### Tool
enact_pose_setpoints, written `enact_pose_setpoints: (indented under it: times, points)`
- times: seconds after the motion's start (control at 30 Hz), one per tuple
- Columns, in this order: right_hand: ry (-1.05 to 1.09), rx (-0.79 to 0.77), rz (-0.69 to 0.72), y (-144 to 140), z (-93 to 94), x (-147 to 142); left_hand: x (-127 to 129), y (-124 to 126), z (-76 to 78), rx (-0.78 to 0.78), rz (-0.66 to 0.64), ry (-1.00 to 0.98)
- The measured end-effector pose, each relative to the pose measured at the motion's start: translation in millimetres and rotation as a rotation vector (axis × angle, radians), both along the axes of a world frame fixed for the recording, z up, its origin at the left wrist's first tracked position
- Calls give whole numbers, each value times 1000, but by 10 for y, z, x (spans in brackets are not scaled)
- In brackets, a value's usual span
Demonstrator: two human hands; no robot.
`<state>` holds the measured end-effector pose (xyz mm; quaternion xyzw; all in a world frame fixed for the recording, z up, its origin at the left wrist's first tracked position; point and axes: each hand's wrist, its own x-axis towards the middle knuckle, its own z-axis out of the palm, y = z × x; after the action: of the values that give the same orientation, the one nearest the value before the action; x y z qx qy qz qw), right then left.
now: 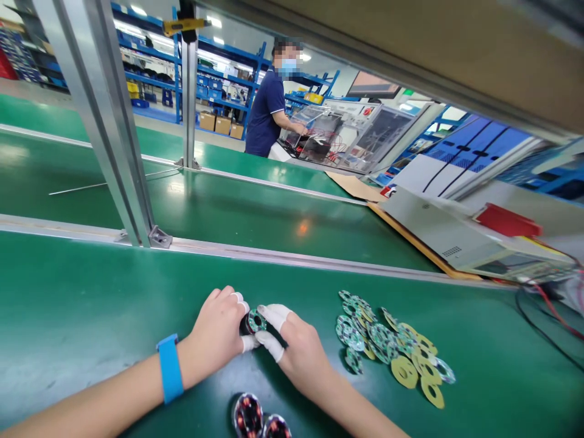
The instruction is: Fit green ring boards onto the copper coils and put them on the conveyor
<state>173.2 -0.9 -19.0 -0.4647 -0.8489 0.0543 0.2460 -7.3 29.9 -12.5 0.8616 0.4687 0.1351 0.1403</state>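
My left hand [218, 328], with white finger cots and a blue wristband, is closed around a dark round part [244, 325], mostly hidden by the fingers. On its right face sits a small green ring-shaped circuit board [257, 320]. My right hand [298, 350], also in white finger cots, pinches this board at its edge between thumb and finger. Close to me, at the bottom of the view, lie two round motor stators with copper windings [247, 416]. Right of my hands spreads a loose pile of ring-shaped circuit boards [381, 340], some showing yellowish undersides [404, 371].
An aluminium post [107, 134] rises from the green bench [68, 292] on the left. A metal rail [274, 257] crosses behind my hands. A grey instrument case [438, 234] and cables [547, 328] occupy the right. Beyond, a masked person [264, 112] handles wired equipment.
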Motion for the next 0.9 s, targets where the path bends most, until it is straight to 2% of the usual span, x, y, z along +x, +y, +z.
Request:
enact_pose_setpoints:
  times: [0.1, 0.27, 0.4, 0.53, 0.6, 0.7, 0.8, 0.9]
  points:
    - [41, -50, -21, 7, 7, -19, 4, -1, -7, 3, -2, 11]
    - [147, -247, 10, 72, 95, -57, 16, 15, -27, -1, 0, 15]
    - [207, -337, 14, 106, 91, -75, -29, -4, 91, -56, -7, -16]
    - [250, -372, -17, 75, 40, -70, -42, -97, 200, -11, -124, -137]
    - [278, -432, 14, 64, 47, -41, -8, -145, 165, 82, -211, -108]
    - [329, -551, 102, 96, 72, 35, 27, -182, 10, 247, -301, -62]
    - [409, -580, 125, 161, 47, 73, -26, -201, -156, 344, -320, -120]
    - [496, -551, 47, 158, 17, -29, -55, -234, -201, 367, -288, -247]
